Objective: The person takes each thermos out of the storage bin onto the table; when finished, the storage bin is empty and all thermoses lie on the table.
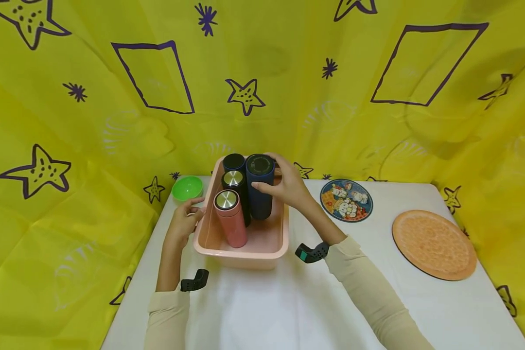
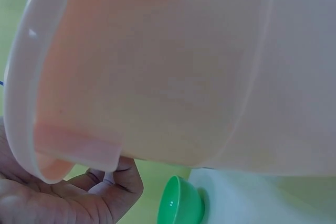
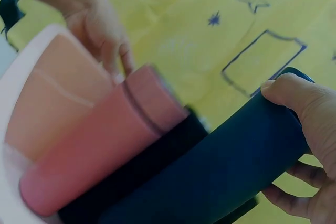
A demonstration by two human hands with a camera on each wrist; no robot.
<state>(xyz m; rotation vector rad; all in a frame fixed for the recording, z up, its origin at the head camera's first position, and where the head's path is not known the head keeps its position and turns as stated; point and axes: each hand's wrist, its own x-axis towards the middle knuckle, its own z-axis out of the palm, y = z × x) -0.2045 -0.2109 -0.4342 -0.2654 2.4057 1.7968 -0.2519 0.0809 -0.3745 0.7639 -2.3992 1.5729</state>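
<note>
We see the right hand [image 1: 288, 187] gripping the blue bottle [image 1: 259, 197] near its top, thumb on the front and fingers round behind. The bottle stands roughly upright inside the bin [image 1: 245, 261], right of the black bottle [image 1: 244, 197]; we cannot tell whether its base touches the bin's floor. The left hand [image 1: 184, 221] holds the bin's left rim, its fingers curled beneath the edge. Also in the bin are the pink bottle [image 1: 234, 226] in front and a dark bottle [image 1: 234, 161] at the back.

We judge the step in hand to be moving or placing the blue bottle, with the bin braced on the worktop [image 1: 262, 311]. The next move calls for a steady vertical path, clear of its neighbours.
</note>
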